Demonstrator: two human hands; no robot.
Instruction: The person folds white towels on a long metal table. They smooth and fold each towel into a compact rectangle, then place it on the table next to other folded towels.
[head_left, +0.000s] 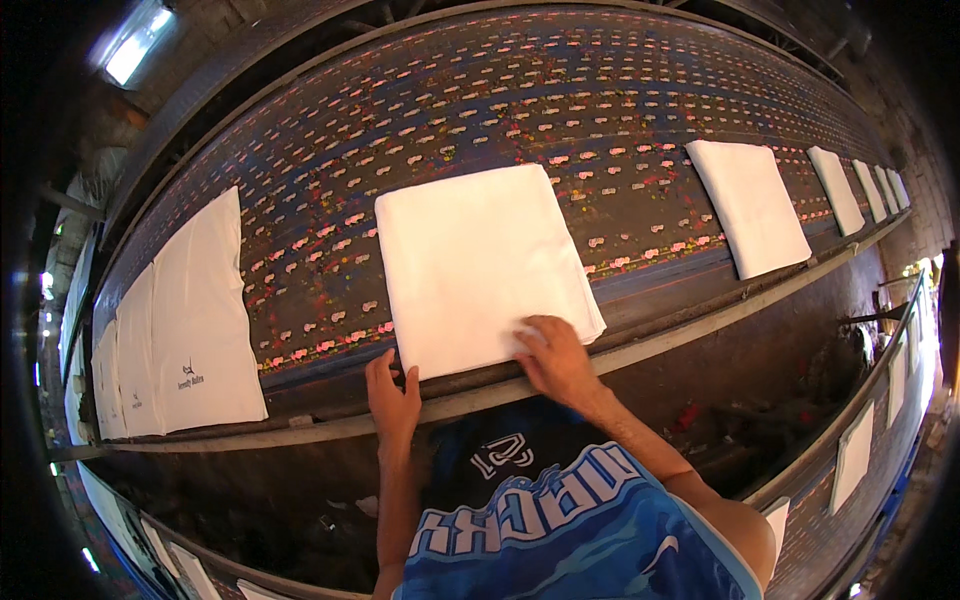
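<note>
So the work here looks like the laying-out step: a folded white cloth [480, 265] lies flat on a long dark table [640, 225], right in front of the person, with its near edge close to the wooden rail [670, 337]. I'd call it the squaring-up part, since both hands are along that near side of the middle cloth.

The left hand [393, 390] is at the middle cloth's near left corner, thumb well apart from the fingers, nothing gripped as far as I can see. The thumb tip is right by the corner, but whether it's actually touching, no idea. The right hand [555, 358] is over the middle cloth's near edge, toward its right corner, fingers bent and tips down on the fabric. Pinching a layer or just pressing? Can't tell from this angle.

Left of the middle cloth there's a printed cloth [200, 320] with a small dark design by its near edge. Off to the right of the middle cloth sits a plain cloth [752, 210]. I can't see any print on the middle one.

My take: the next move calls for a light, even touch on both near corners, keeping the edge straight. Tug one side only and it'd probably skew or wrinkle.
</note>
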